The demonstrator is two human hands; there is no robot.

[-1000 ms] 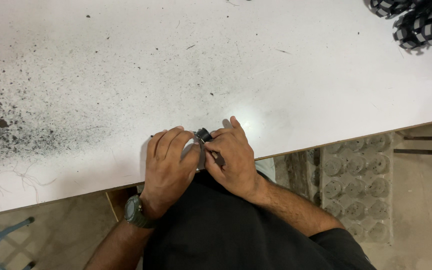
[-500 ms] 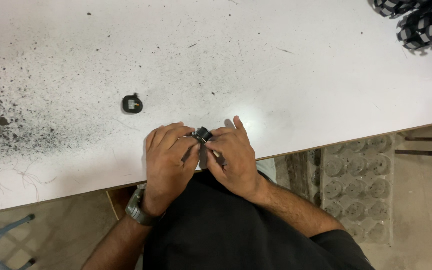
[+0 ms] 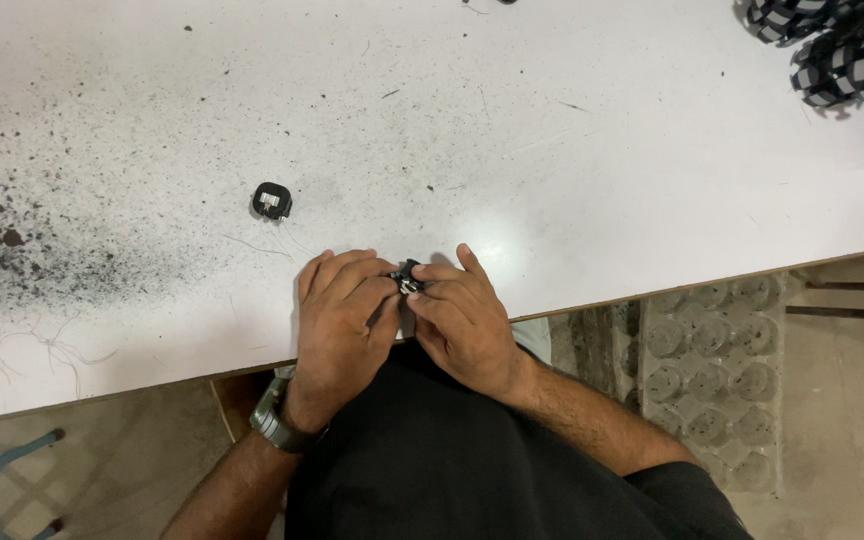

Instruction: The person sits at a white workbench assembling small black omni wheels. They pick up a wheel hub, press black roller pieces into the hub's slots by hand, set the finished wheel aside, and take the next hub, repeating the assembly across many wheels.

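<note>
Both hands meet at the desk (image 3: 552, 150) near edge. Left hand (image 3: 340, 318) and right hand (image 3: 467, 322) share a fingertip grip pinched tight on a small black part (image 3: 408, 277); mostly hidden, long axis and heading cannot be told. A second black part (image 3: 272, 201) lies at 10 o'clock, apart. Black-and-grey parts pile (image 3: 847, 60) at 2 o'clock.

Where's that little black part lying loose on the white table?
In the head view, the small black part lies alone on the white table, left of centre, just beyond the left hand and apart from it.
</note>
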